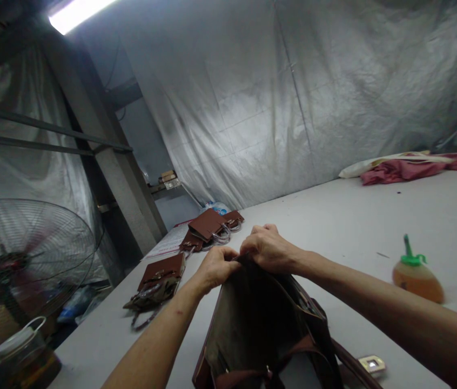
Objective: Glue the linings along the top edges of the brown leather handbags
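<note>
A dark brown handbag (253,319) stands open in front of me, its olive-dark lining facing up. At the bag's far rim, my left hand (217,267) pinches the edge between thumb and fingers. Right beside it, my right hand (269,249) is closed on the same rim, its fingers curled over the top. The two hands nearly touch. What lies between the fingertips besides the bag's edge is hidden. A brown strap trails off the bag's right side, near a gold-coloured metal piece (372,364) on the table.
Several brown handbags (208,224) lie along the table's left side, one nearer (161,275). A squeeze bottle (417,275) with green cap and amber liquid stands right. Red cloth (402,170) lies far right. At left are a wire-caged fan (29,259) and a lidded jar (26,356).
</note>
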Tool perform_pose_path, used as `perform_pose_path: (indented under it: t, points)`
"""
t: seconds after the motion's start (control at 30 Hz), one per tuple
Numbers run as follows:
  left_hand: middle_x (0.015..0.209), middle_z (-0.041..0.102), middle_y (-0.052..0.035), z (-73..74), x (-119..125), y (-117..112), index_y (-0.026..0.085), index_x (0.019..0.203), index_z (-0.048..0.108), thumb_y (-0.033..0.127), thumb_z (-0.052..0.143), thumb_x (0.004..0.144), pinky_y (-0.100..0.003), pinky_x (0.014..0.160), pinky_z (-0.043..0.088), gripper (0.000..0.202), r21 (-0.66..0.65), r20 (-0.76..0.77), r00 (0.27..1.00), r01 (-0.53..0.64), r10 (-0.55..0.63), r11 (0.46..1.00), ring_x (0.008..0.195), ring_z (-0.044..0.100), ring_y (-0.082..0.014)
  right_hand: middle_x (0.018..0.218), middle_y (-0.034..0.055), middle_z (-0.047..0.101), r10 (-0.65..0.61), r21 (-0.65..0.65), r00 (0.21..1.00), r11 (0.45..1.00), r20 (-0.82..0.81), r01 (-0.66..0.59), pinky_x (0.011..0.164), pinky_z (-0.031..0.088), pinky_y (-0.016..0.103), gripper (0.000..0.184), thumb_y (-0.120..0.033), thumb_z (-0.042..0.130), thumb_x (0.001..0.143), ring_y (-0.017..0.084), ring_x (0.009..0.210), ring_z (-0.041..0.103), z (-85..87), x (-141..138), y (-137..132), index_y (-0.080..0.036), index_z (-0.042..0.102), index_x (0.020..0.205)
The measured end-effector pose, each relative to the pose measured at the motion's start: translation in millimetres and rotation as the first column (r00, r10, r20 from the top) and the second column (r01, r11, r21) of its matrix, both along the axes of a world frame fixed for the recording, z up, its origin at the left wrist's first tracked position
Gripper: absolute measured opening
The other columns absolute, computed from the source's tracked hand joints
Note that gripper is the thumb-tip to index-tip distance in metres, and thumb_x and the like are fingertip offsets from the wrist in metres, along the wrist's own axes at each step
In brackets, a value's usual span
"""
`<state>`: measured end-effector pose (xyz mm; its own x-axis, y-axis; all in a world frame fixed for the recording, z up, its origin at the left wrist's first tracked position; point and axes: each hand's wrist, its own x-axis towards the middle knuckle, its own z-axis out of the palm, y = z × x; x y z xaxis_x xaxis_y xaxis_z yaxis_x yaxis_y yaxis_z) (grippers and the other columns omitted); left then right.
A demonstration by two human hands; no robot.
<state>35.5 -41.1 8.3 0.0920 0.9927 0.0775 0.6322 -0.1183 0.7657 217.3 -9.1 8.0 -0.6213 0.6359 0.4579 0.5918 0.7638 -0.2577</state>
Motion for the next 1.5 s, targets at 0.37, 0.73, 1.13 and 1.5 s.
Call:
perform_pose_path:
  t: [0.37,0.73,1.13,1.5]
  points:
    - [0.066,0.066,-0.0006,6.1,5,-5,0.011,0.078,0.075,0.014,0.068,0.059,-0.023,0.059,0.040,0.020,0.000,0.021,1.000,-0.013,0.013,1.000,0.062,0.056,-0.0134,0.079,0.0050,0.074,-0.011,-0.011,1.000,1.000,0.010,0.011,0.089,0.027,0.038,0.022,-0.012,0.059,0.076,0.024,0.094,0.060,0.1,-1,0,-0.022,0.077,0.083]
    - [0.064,0.062,0.0018,1.3,1,-2,0.011,0.081,0.075,0.013,0.066,0.061,-0.021,0.056,0.036,0.021,-0.004,0.025,1.000,-0.004,0.004,1.000,0.058,0.051,-0.0104,0.080,0.0054,0.074,-0.040,-0.019,0.995,0.999,0.086,0.042,0.089,0.027,0.040,0.018,-0.017,0.059,0.078,0.025,0.098,0.060,6.7,-5,5,-0.021,0.076,0.082]
    - [0.065,0.068,-0.0004,5.6,6,-6,0.012,0.084,0.079,0.013,0.066,0.062,-0.022,0.055,0.038,0.025,0.022,-0.018,1.000,0.017,-0.017,1.000,0.059,0.056,-0.0130,0.079,0.0091,0.073,-0.069,-0.036,0.978,0.996,0.199,0.077,0.085,0.029,0.041,0.017,-0.016,0.058,0.077,0.029,0.099,0.059,14.8,-7,-4,-0.020,0.074,0.078]
    - [0.070,0.069,-0.0020,6.7,5,-5,0.011,0.088,0.079,0.009,0.061,0.061,-0.023,0.060,0.040,0.033,0.025,-0.042,0.999,0.018,-0.017,1.000,0.066,0.056,-0.0147,0.085,0.0146,0.075,-0.175,-0.034,0.955,0.981,0.240,0.189,0.082,0.032,0.041,0.022,-0.016,0.056,0.076,0.030,0.090,0.066,23.2,-16,-7,-0.017,0.077,0.083]
